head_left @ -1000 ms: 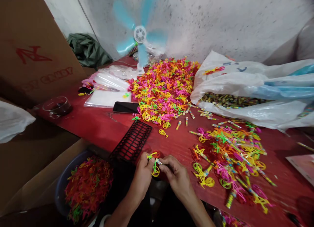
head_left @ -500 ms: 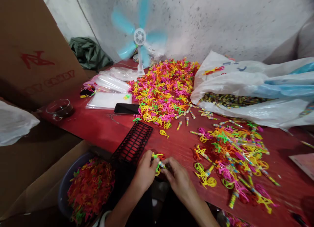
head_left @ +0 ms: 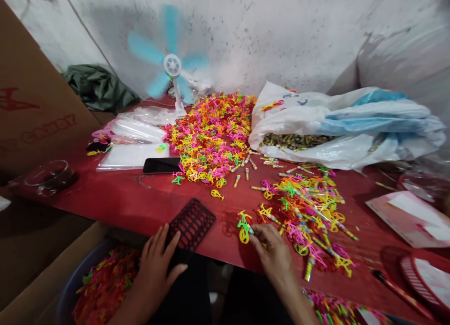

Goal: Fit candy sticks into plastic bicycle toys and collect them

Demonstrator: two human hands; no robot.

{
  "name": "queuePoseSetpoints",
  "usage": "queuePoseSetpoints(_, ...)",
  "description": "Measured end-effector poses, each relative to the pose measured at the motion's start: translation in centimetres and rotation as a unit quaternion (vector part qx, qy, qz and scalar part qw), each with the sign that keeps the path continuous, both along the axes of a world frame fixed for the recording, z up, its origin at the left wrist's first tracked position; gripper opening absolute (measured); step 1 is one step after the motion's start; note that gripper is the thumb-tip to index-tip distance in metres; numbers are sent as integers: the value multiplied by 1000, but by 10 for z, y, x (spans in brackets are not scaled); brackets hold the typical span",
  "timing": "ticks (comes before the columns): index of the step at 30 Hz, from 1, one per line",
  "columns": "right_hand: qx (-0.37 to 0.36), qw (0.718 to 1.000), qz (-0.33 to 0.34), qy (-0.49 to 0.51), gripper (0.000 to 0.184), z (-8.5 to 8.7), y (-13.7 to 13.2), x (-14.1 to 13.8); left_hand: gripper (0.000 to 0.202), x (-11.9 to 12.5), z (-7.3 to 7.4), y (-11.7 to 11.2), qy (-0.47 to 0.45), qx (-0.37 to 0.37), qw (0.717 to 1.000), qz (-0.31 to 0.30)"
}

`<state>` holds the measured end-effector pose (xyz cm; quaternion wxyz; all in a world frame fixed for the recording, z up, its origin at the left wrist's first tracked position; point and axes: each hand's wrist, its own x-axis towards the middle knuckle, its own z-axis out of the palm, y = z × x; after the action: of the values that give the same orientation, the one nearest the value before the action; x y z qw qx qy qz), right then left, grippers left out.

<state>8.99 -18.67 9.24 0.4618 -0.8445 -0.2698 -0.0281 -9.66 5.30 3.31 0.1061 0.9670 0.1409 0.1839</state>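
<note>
My right hand [head_left: 273, 251] pinches a small plastic toy bicycle [head_left: 243, 227], green and yellow, with a patterned candy tube showing at my fingertips. It is held over the front of the red table [head_left: 140, 203]. My left hand [head_left: 160, 255] is open, fingers spread, at the near left edge of a black grid-like plastic basket [head_left: 197, 222]. Whether it touches the basket I cannot tell. To the right of my right hand lies a pile of toy bicycles with candy tubes [head_left: 316, 212]. One loose yellow toy piece [head_left: 217, 194] rests beyond the basket.
A heap of colourful plastic pieces [head_left: 211, 137] sits at the back, beside a spinning fan [head_left: 172, 65]. A white sack [head_left: 298, 116] holds many candy tubes. A phone [head_left: 161, 165] and clear bags [head_left: 130, 154] lie left. A tub [head_left: 66, 287] of pieces stands below.
My left hand has let go of the toy and moved left to the black basket, opening. The right hand has carried the toy bicycle to the right. The view has turned right.
</note>
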Motion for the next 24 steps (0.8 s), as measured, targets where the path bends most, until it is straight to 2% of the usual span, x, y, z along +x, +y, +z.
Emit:
queuePoseSetpoints(2,26,999,-4,37,28,2,3,-2,65,-10,7,-16,20,-15,998,-62)
queuePoseSetpoints(4,69,994,-4,86,31,5,9,-2,71,-4,21,-34,49,-59,992,-99)
queuePoseSetpoints(6,98,986,-4,131,35,9,16,-2,76,15,38,-50,93,-130,975,-157)
queuePoseSetpoints(9,79,985,-16,152,40,12,27,-3,76,51,60,-61,153,-210,931,-258)
queuePoseSetpoints(12,58,986,-26,157,48,9,34,-4,74,68,67,-63,190,-216,900,-328)
queuePoseSetpoints(16,68,981,-8,183,49,4,32,-11,69,56,68,-62,195,-175,902,-343)
queuePoseSetpoints(19,67,981,-2,181,45,11,27,-14,59,51,72,-54,165,-154,909,-350)
queuePoseSetpoints(22,79,981,-7,174,42,20,30,-12,55,68,72,-42,146,-141,922,-330)
queuePoseSetpoints(24,92,979,-1,180,40,21,38,-7,60,82,68,-36,147,-144,922,-329)
